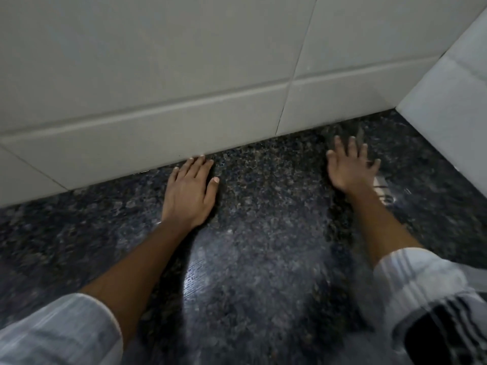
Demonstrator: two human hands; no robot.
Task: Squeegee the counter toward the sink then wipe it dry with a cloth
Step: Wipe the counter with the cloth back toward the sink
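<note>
A dark speckled granite counter (pixel 263 233) fills the lower half of the view, with a shiny wet-looking patch in its middle. My left hand (pixel 191 192) lies flat on the counter, palm down, fingertips touching the base of the tiled wall. My right hand (pixel 350 164) hovers or rests near the back right corner, fingers spread and blurred, holding nothing. No squeegee, cloth or sink is in view.
A white tiled wall (pixel 184 88) runs along the back of the counter. A second white tiled wall (pixel 453 101) closes the right side, forming a corner. A small pale reflection (pixel 382 188) shows on the counter by my right wrist.
</note>
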